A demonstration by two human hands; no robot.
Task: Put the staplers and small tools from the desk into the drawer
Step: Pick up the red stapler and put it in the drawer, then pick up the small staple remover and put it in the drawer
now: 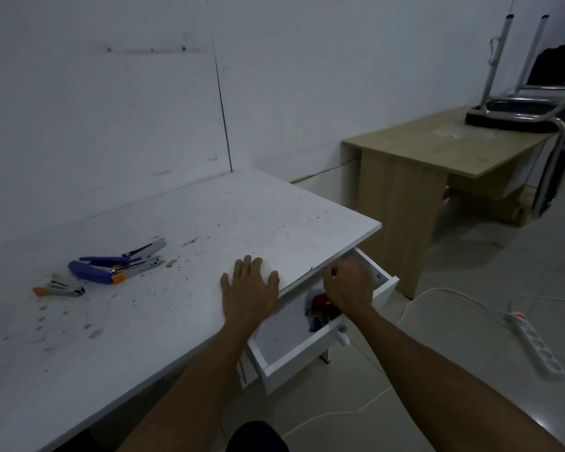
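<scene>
On the white desk [183, 220] at the left lie a blue stapler with an orange tip [93, 272], blue-handled pliers [111, 258], a silver stapler [146, 249] and a small orange-ended tool [57, 289]. The white drawer [299, 350] under the desk's right edge stands pulled out, with a red and dark tool [320, 308] inside. My left hand [249, 288] rests flat on the desk near its edge, fingers spread. My right hand [349, 285] hovers over the drawer with curled fingers; whether it holds anything is hidden.
A wooden desk [444, 151] stands at the right with an upturned chair [519, 109] on it. A white power strip [535, 344] and its cable [340, 412] lie on the tiled floor. A wall runs behind the white desk.
</scene>
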